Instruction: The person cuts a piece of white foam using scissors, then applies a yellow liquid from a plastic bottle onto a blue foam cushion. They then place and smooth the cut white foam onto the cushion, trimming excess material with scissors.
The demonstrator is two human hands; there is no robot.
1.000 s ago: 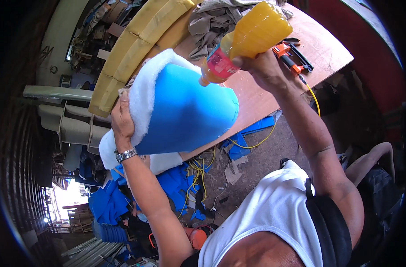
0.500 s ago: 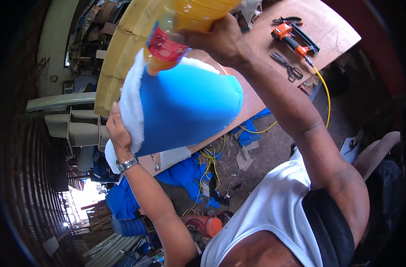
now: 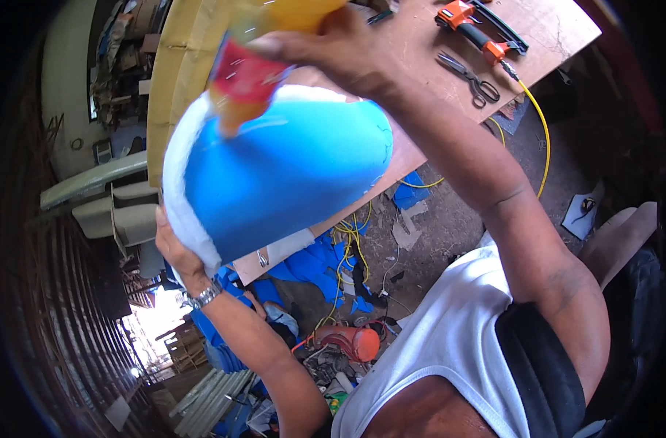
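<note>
My left hand [image 3: 174,252] grips the lower edge of a rounded piece of white foam covered with blue fabric [image 3: 289,171], held up over a wooden table [image 3: 559,29]. My right hand [image 3: 333,51] holds a yellow squeeze bottle with a red label [image 3: 253,66], tipped downward with its nozzle over the upper left of the blue surface. The top of the bottle runs out of the frame.
On the table lie an orange and black power tool [image 3: 475,29] and a pair of scissors [image 3: 470,77]. Yellow foam slabs [image 3: 180,73] lean at the table's left end. Yellow hose [image 3: 541,131], blue fabric scraps [image 3: 311,266] and an orange tank [image 3: 351,342] lie on the floor below.
My right hand has swept the tipped bottle leftward across the blue piece toward its upper left edge. My left hand keeps hold of the piece, which now looms larger in view.
</note>
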